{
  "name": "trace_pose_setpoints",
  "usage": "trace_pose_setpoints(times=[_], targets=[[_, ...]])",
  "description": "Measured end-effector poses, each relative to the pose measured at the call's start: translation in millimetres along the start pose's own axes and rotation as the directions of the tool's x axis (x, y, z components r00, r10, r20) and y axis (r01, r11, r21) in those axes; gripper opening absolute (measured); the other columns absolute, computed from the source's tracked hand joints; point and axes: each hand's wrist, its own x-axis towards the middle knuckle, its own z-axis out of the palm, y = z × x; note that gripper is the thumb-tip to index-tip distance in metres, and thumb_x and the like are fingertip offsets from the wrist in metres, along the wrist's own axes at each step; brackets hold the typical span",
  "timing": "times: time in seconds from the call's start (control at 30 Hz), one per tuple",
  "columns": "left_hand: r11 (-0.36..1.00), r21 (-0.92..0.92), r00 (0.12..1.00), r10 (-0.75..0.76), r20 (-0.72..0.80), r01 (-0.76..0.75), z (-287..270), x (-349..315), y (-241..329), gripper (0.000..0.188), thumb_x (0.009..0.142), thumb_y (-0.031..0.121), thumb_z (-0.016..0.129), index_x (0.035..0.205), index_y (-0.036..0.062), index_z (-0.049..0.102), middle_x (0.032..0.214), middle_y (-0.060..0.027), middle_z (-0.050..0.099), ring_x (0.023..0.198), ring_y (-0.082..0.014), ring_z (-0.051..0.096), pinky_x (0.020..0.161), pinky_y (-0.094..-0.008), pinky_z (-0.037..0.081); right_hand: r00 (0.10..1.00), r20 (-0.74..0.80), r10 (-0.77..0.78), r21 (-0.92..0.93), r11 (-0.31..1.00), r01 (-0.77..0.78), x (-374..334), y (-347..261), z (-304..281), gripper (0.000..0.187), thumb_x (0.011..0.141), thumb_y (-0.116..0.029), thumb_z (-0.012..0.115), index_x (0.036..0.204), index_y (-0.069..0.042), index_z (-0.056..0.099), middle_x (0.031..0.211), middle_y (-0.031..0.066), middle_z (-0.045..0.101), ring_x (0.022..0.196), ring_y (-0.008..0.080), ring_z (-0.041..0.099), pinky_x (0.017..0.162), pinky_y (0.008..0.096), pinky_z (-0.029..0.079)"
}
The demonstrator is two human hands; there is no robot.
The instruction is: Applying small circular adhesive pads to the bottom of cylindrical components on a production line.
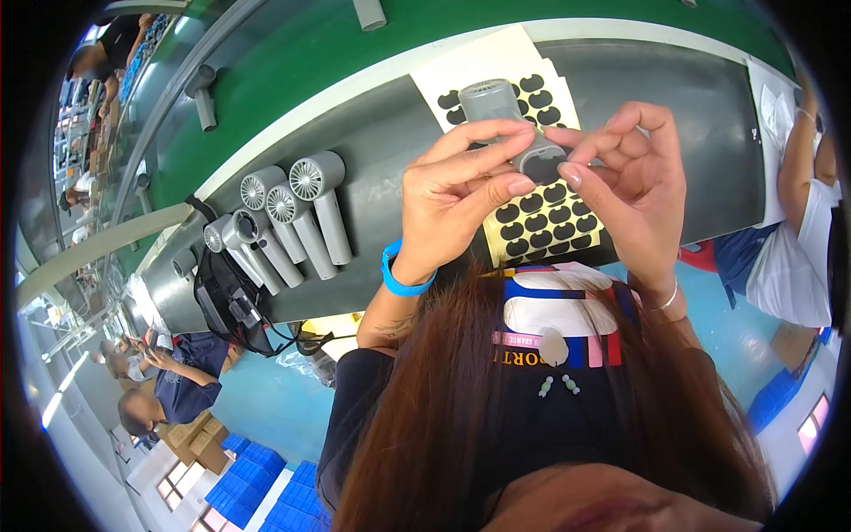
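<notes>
Both hands hold one grey handheld fan (489, 102) above the bench, its round head away from me and its handle end toward me. A dark disc (542, 165) shows at the handle's end; I cannot tell whether it lies flat on it. My left hand (452, 191) grips the handle from the left between fingers and thumb. From the right, my right hand (629, 168) pinches the handle end, its thumb tip at the edge of the dark disc and its other fingers curled. Beneath lie pale sheets (496, 55) bearing rows of black rounded stickers (550, 217).
Several grey handheld fans (330, 222) lie on the dark bench (381, 151) to the left, beside a black bag (222, 297). More fans (204, 97) rest on the green conveyor belt (292, 75) beyond. A person in white (793, 257) sits close on the right.
</notes>
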Motion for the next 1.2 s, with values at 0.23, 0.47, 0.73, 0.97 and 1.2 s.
trace_pose_setpoints(times=[0.23, 0.47, 0.73, 0.97, 1.2], targets=[[1.000, -0.009, 1.000, -0.010, 0.001, 0.010, -0.4, 0.0, 0.6, 0.034, 0.079, -0.007, 0.066, 0.112, -0.0029, 0.063, 0.119, -0.0150, 0.056, 0.093, -0.0179, 0.063, 0.077, -0.0254, 0.057, 1.000, 0.004, -0.012, -0.014, 1.000, 0.012, 0.0, 0.1, 0.2, 0.041, 0.080, 0.015, 0.059, 0.109, -0.004, 0.037, 0.088, 0.0121, 0.061, 0.107, 0.0277, 0.060, 0.080, 0.0260, 0.052], [1.000, -0.023, 1.000, -0.021, -0.009, 0.021, -0.1, -1.2, 0.0, 0.033, 0.080, -0.007, 0.066, 0.112, -0.0025, 0.063, 0.119, -0.0148, 0.056, 0.092, -0.0177, 0.063, 0.078, -0.0256, 0.057, 1.000, 0.004, -0.020, -0.017, 1.000, 0.020, 0.4, 1.4, 1.0, 0.041, 0.080, 0.014, 0.059, 0.109, -0.004, 0.037, 0.089, 0.0120, 0.061, 0.105, 0.0266, 0.061, 0.079, 0.0254, 0.052], [1.000, -0.001, 1.000, -0.029, 0.002, 0.029, 0.9, -2.0, 1.6, 0.033, 0.079, -0.007, 0.066, 0.112, -0.0027, 0.063, 0.119, -0.0149, 0.056, 0.093, -0.0172, 0.063, 0.076, -0.0247, 0.057, 1.000, -0.009, -0.017, -0.064, 0.998, 0.017, -0.4, -1.0, 2.1, 0.041, 0.080, 0.013, 0.060, 0.109, -0.004, 0.037, 0.088, 0.0105, 0.061, 0.104, 0.0242, 0.062, 0.077, 0.0241, 0.052], [1.000, 0.020, 0.999, -0.018, -0.033, 0.018, 9.4, -2.1, 3.1, 0.030, 0.080, -0.009, 0.064, 0.110, -0.0043, 0.064, 0.118, -0.0153, 0.056, 0.094, -0.0176, 0.063, 0.075, -0.0248, 0.058, 0.998, -0.002, -0.060, -0.217, 0.974, 0.058, -4.0, -3.4, -0.7, 0.041, 0.080, 0.010, 0.060, 0.111, -0.003, 0.037, 0.087, 0.0085, 0.060, 0.101, 0.0213, 0.062, 0.080, 0.0267, 0.050], [1.000, 0.018, 0.999, -0.016, -0.031, 0.017, 12.8, -2.4, 5.8, 0.030, 0.079, -0.011, 0.064, 0.108, -0.0049, 0.064, 0.117, -0.0153, 0.056, 0.092, -0.0174, 0.064, 0.075, -0.0246, 0.058, 0.986, -0.006, -0.165, -0.485, 0.863, 0.141, -5.7, -5.7, -0.9, 0.041, 0.081, 0.004, 0.063, 0.113, -0.003, 0.039, 0.083, 0.0046, 0.060, 0.085, 0.0134, 0.059, 0.078, 0.0265, 0.044]])
